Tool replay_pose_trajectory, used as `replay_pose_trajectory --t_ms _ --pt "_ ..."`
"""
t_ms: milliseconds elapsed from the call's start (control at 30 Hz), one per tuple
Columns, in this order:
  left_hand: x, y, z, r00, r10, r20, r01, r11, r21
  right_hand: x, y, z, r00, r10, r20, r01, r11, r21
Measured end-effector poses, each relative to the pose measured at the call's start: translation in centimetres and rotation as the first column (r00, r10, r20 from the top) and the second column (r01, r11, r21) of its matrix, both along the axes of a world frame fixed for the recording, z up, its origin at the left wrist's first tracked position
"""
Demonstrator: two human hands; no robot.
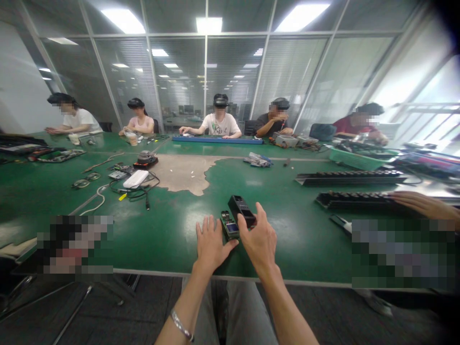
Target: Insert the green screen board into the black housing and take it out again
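Note:
On the green table, close to its front edge, a small circuit board with a dark screen (230, 226) lies between my hands. My left hand (210, 243) rests with spread fingers just left of the board, its thumb by the board's lower end. A black rectangular housing (240, 208) stands right beside the board, tilted to the upper left. My right hand (259, 235) is wrapped round the lower end of this housing, thumb on the near side and fingers on the right side.
A white device with black cables (135, 179) lies at the left, near eyeglasses (85, 180). Two long black strips (354, 178) lie at the right, where another person's hand (424, 203) rests. Behind are a green basket (362, 158), a blue bar (217, 140) and several seated people.

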State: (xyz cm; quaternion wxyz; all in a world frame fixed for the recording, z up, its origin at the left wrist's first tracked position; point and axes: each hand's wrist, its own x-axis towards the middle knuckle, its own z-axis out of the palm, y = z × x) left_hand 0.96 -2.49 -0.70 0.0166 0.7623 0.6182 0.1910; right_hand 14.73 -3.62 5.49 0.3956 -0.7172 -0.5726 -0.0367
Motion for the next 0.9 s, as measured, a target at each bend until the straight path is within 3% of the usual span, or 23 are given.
replay_pose_trajectory --t_ms 300,900 --pt "-0.2 0.1 0.8 1.000 -0.027 -0.014 0.026 0.997 -0.070 3.7 -0.9 -4.9 0.998 -0.059 -0.030 0.058 0.997 -0.042" --pt "0.0 0.1 1.4 0.999 -0.024 -0.028 0.020 0.993 -0.114 4.1 -0.2 -7.1 0.994 -0.024 0.110 0.024 1.000 0.000"
